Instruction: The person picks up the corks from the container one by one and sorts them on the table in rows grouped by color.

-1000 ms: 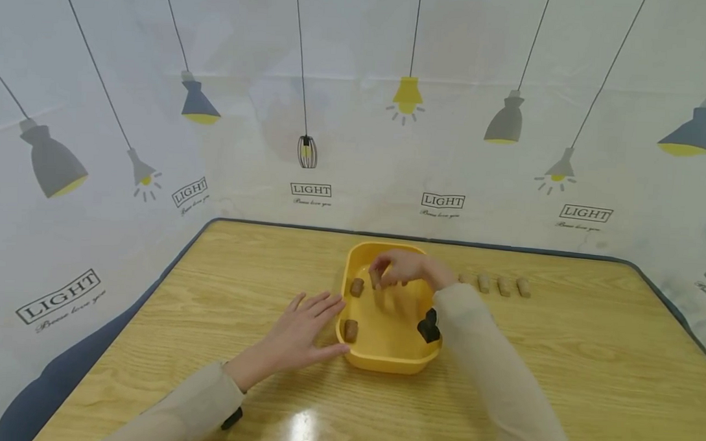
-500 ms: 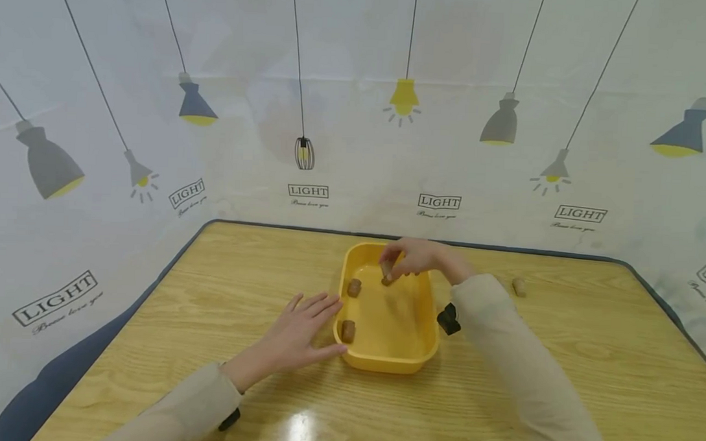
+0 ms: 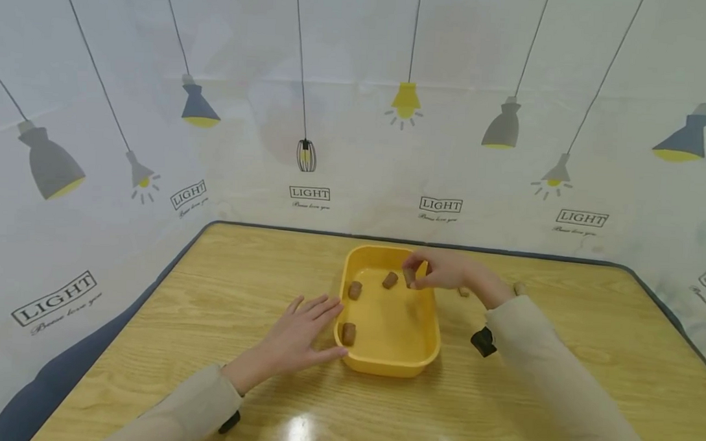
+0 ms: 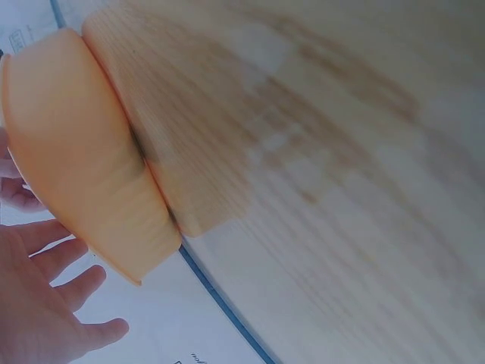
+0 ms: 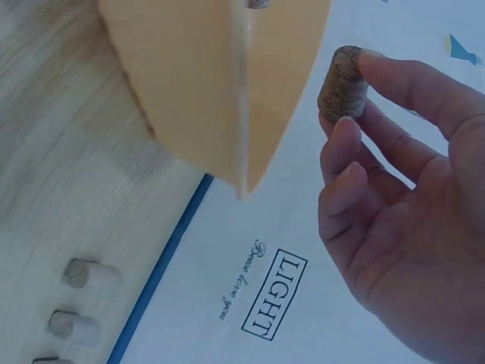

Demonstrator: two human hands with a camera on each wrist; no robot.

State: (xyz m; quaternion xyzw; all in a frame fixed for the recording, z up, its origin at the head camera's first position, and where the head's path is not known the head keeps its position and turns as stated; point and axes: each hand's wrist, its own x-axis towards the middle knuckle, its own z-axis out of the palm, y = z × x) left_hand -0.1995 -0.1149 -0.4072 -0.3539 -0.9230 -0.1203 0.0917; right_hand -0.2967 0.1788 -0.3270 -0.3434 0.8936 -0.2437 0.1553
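Note:
A yellow plastic tub [image 3: 385,366] stands on the wooden table. My left hand [image 3: 293,338] touches its left rim with straight, spread fingers; the left wrist view shows this hand [image 4: 53,296] beside the tub's outer wall [image 4: 83,144]. Over the tub's far right part, my right hand [image 3: 439,270] pinches a cork [image 5: 343,83] between thumb and fingers. Inside lie three brown corks: one at the near left [image 3: 349,334], another at the far left [image 3: 355,290], a third near the far middle [image 3: 390,280].
More corks lie on the table right of the tub, one cork [image 3: 520,289] partly behind the right sleeve. The right wrist view shows several standing in a row, such as a cork [image 5: 91,274]. A printed backdrop [image 3: 361,149] rises behind the table's back edge.
My right hand has moved right across the tub and still pinches a cork. A cork now lies in the tub's far middle, where that hand was. The left hand stays put.

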